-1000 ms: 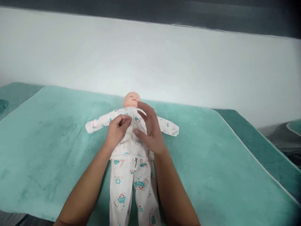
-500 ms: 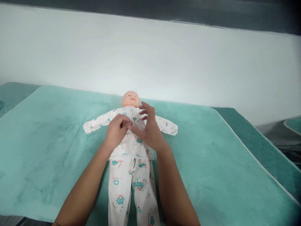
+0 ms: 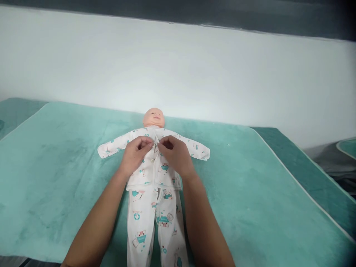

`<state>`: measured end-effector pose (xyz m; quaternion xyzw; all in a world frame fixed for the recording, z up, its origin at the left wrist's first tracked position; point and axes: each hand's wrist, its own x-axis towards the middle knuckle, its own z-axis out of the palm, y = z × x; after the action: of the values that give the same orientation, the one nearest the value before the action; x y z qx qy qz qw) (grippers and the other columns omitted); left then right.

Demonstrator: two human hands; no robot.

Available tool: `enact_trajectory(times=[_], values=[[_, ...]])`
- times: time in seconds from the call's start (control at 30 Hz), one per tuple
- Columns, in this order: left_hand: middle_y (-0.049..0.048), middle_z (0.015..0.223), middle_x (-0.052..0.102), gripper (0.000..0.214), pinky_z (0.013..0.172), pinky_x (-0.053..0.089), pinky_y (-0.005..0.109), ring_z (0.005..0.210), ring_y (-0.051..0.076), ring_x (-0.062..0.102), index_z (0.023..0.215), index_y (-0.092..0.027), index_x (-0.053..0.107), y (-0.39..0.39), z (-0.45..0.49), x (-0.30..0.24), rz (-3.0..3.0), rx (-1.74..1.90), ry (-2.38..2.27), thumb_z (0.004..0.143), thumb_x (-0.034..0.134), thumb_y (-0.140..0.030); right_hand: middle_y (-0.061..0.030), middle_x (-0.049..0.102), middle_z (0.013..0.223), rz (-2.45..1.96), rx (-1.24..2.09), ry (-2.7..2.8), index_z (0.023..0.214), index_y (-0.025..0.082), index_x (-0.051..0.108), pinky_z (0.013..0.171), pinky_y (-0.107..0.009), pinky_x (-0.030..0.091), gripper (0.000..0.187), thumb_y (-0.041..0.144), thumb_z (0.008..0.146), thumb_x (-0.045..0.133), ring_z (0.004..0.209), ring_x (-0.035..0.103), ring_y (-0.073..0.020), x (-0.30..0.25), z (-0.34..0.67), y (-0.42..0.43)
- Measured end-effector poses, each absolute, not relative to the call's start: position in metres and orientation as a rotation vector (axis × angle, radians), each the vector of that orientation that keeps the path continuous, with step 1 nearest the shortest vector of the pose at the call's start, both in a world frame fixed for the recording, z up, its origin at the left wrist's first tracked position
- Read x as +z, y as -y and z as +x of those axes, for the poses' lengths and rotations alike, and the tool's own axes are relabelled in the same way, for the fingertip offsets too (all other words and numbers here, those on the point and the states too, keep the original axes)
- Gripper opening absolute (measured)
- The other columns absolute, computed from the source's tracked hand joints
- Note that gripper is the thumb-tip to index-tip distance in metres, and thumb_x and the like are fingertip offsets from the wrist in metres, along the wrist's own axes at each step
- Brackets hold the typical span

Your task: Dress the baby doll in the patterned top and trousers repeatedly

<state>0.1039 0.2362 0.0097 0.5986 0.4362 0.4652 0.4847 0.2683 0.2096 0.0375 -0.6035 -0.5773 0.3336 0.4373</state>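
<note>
A baby doll [image 3: 154, 117] lies on its back, dressed in a white printed jacket [image 3: 144, 178] and matching trousers [image 3: 141, 222]. Its sleeves stretch out to both sides. At the chest, my left hand [image 3: 137, 154] pinches the jacket's front edge near the middle opening. Just beside it, my right hand [image 3: 176, 154] pinches the other front edge, thumb and fingers together. The fingertips of both hands nearly meet. Below them a small button [image 3: 152, 160] shows on the jacket front. What exactly sits between the fingertips is too small to make out.
A light green plush blanket [image 3: 250, 196] spreads under the doll, with a darker green border [image 3: 308, 167] on the right. Behind it rises a white wall [image 3: 178, 70] with a dark band on top. Dark folded fabric [image 3: 325, 157] lies at the far right.
My right hand, whose fingers were raised and spread, has come down and closed on the jacket's front edge. My left hand stays at the chest, shifted slightly left.
</note>
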Motion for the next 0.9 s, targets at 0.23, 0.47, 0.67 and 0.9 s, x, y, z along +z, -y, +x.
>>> enact_trajectory(times=[0.23, 0.47, 0.67, 0.9], values=[[-0.0039, 0.066, 0.051, 0.015, 0.056, 0.031, 0.023, 0.061, 0.010, 0.042, 0.089, -0.020, 0.069, -0.237, 0.107, 0.008, 1.331, 1.206, -1.043, 0.083, 0.073, -0.033, 0.0020, 0.058, 0.073, -1.326, 1.086, 1.286, 0.078, 0.019, 0.065, 0.063, -0.025, 0.038, 0.014, 0.032, 0.075, 0.069, 0.068, 0.049, -0.0126, 0.029, 0.274, -0.218], [-0.0033, 0.071, 0.056, 0.015, 0.060, 0.037, 0.023, 0.063, 0.010, 0.049, 0.093, -0.020, 0.063, -0.237, 0.111, 0.008, 1.307, 1.239, -1.007, 0.084, 0.070, -0.030, 0.0009, 0.060, 0.078, -1.273, 1.132, 1.316, 0.085, 0.019, 0.068, 0.065, -0.026, 0.041, 0.019, 0.033, 0.073, 0.073, 0.071, 0.051, -0.0129, 0.025, 0.276, -0.219], [-0.0006, 0.085, 0.068, 0.018, 0.068, 0.044, 0.025, 0.073, 0.013, 0.060, 0.101, -0.022, 0.060, -0.235, 0.115, 0.006, 1.416, 1.253, -1.098, 0.086, 0.067, -0.030, 0.0015, 0.058, 0.077, -1.234, 1.148, 1.395, 0.092, 0.019, 0.069, 0.063, -0.026, 0.040, 0.025, 0.038, 0.076, 0.073, 0.069, 0.049, -0.0124, 0.021, 0.277, -0.220], [-0.0006, 0.087, 0.070, 0.020, 0.074, 0.046, 0.027, 0.076, 0.014, 0.062, 0.104, -0.023, 0.061, -0.231, 0.116, 0.008, 1.626, 1.189, -1.194, 0.088, 0.066, -0.032, 0.0020, 0.059, 0.078, -1.294, 1.121, 1.516, 0.092, 0.020, 0.066, 0.061, -0.026, 0.040, 0.023, 0.037, 0.078, 0.070, 0.068, 0.049, -0.0122, 0.031, 0.275, -0.215]])
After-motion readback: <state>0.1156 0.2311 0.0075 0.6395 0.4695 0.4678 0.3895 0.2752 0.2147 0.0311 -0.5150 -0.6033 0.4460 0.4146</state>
